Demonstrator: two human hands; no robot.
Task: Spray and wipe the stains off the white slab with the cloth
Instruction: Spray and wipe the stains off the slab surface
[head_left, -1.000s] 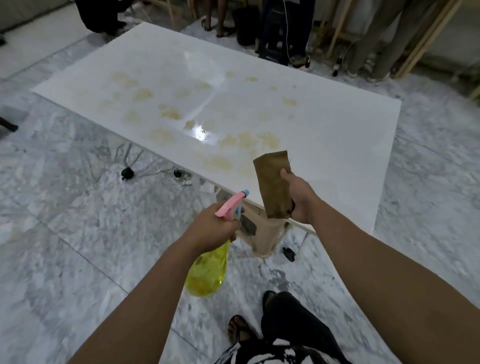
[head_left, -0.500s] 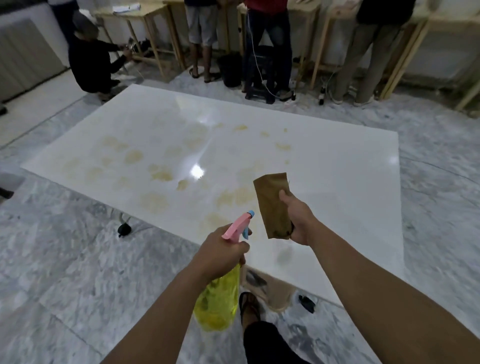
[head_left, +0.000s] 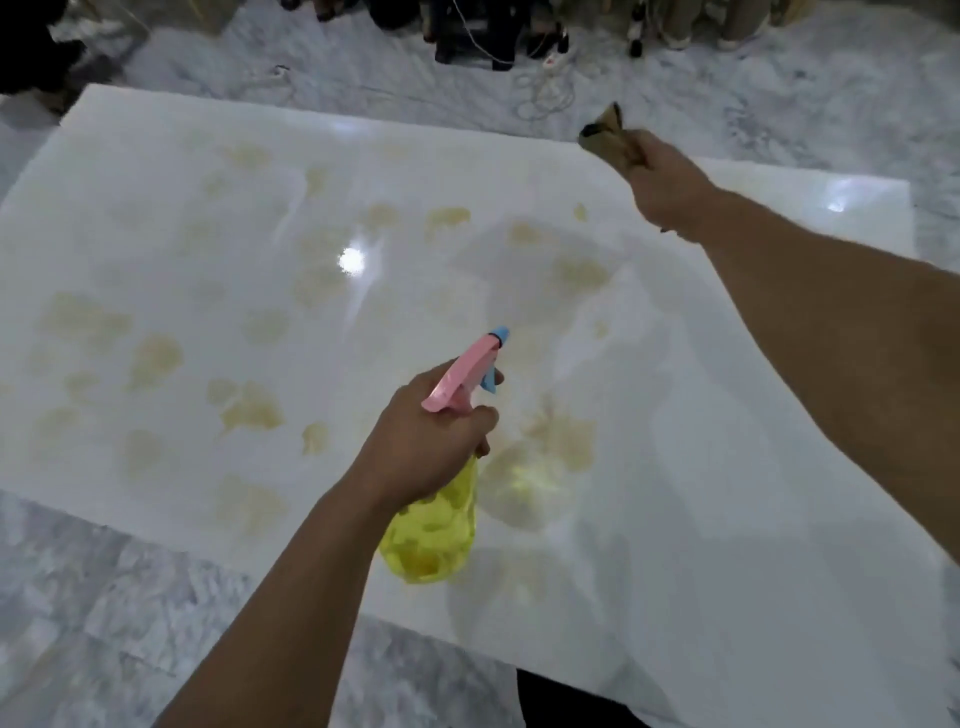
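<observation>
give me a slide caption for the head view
Left hand grips a yellow spray bottle over the stained white slab while the right hand holds a brown cloth aloft.

I see the spray bottle (head_left: 434, 525) above the slab's (head_left: 675, 441) near edge, the cloth (head_left: 613, 137) over its far right edge.

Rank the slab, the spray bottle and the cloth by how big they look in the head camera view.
1. The white slab, by far the largest.
2. The spray bottle.
3. The cloth, smallest as seen, though it is bunched, partly hidden in the hand and farther from the camera, so its true size is unsure.
</observation>
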